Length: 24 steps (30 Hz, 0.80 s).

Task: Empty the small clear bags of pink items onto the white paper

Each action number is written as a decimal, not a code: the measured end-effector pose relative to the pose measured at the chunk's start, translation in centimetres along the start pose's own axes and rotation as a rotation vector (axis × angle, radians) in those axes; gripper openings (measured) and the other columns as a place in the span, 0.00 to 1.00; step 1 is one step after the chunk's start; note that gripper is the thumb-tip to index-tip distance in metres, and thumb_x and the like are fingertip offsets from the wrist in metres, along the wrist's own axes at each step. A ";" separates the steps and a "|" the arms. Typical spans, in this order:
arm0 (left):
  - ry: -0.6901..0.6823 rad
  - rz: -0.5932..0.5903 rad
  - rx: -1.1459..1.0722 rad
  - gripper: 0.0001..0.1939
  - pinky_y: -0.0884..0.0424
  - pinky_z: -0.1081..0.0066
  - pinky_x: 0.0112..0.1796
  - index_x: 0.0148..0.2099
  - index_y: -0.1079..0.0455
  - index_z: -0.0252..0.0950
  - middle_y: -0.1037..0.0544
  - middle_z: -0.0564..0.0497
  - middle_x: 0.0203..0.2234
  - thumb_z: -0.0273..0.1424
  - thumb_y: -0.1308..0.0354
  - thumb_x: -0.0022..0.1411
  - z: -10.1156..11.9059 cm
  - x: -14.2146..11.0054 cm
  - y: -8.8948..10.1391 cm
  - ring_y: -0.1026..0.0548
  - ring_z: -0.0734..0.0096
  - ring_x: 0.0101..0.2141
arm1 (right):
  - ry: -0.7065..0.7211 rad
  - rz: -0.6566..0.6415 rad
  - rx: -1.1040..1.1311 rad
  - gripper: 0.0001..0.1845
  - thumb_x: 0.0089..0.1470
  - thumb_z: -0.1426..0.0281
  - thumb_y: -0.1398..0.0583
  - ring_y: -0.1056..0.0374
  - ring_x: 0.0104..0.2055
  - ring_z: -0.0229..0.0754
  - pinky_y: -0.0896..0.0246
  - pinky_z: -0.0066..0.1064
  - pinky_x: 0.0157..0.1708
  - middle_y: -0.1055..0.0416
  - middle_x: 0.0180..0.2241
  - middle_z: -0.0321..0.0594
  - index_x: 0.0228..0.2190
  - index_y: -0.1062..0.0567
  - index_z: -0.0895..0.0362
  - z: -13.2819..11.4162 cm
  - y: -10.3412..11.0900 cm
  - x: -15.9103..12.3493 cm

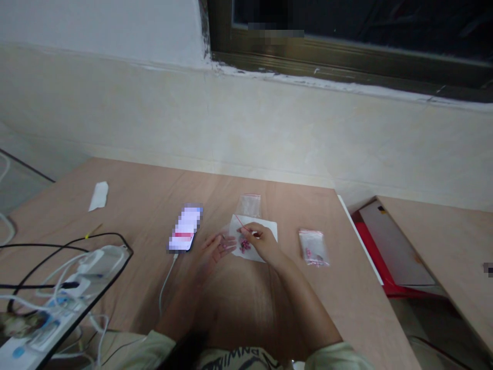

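A white sheet (271, 229) lies on the table with a small cluster of pink-red beads (245, 245) on it. Over the sheet, my right hand (262, 241) is closed in a pinch on a thin red strand (239, 221), which sticks out up and to the left; whether it is cord or a stiff stick is unclear. My left hand (219, 247) is at the sheet's left edge, palm turned up, its fingers apart and somewhat blurred. Behind the sheet is a clear zip bag (250, 204). Another zip bag (315, 247), holding small pink pieces, lies to the right.
A lit phone (185, 228) on a white cable lies left of my left hand. Farther left, a power strip (46, 329) carries plugs and tangled cables. A white scrap (99, 196) lies at the back left. The table's right edge borders a gap with a red item (370, 257).
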<state>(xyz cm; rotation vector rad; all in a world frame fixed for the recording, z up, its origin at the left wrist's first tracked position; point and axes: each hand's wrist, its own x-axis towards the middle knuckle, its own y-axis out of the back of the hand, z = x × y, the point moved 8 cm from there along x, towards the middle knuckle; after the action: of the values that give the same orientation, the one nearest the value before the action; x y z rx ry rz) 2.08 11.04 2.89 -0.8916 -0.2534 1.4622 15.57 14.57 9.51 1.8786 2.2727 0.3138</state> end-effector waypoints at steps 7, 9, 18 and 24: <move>-0.029 0.112 -0.078 0.07 0.30 0.61 0.39 0.35 0.31 0.33 0.21 0.49 0.28 0.25 0.51 0.59 0.2 -0.1 3.3 0.24 0.64 0.32 | -0.117 0.222 -0.231 0.10 0.44 0.70 0.42 0.36 0.36 0.40 0.42 0.31 0.37 0.29 0.33 0.42 0.31 0.27 0.59 4.8 1.0 0.5; -0.028 0.133 -0.074 0.09 0.30 0.61 0.39 0.35 0.31 0.33 0.21 0.49 0.28 0.26 0.53 0.60 0.4 -0.2 3.7 0.24 0.64 0.33 | -0.139 0.192 -0.390 0.11 0.43 0.71 0.41 0.37 0.39 0.42 0.44 0.33 0.40 0.30 0.35 0.44 0.32 0.26 0.60 5.9 0.3 0.9; -0.041 0.149 -0.025 0.06 0.30 0.61 0.39 0.34 0.33 0.34 0.22 0.48 0.27 0.32 0.47 0.57 1.1 0.6 4.0 0.24 0.64 0.33 | -0.176 0.049 -0.610 0.09 0.42 0.75 0.41 0.36 0.37 0.40 0.44 0.27 0.36 0.30 0.33 0.44 0.31 0.25 0.60 7.8 -0.9 2.6; -0.008 0.049 -0.031 0.07 0.31 0.60 0.42 0.35 0.33 0.35 0.22 0.49 0.30 0.32 0.50 0.58 1.3 2.1 2.7 0.24 0.66 0.34 | -0.181 0.048 -0.585 0.03 0.42 0.76 0.40 0.35 0.30 0.38 0.45 0.26 0.31 0.29 0.27 0.41 0.24 0.26 0.60 8.3 -0.7 3.1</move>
<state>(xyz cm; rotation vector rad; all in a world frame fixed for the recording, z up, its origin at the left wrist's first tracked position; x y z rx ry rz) -0.50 13.12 1.22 -0.9228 -0.2620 1.5108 16.56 17.89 1.36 1.5773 1.7639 0.6963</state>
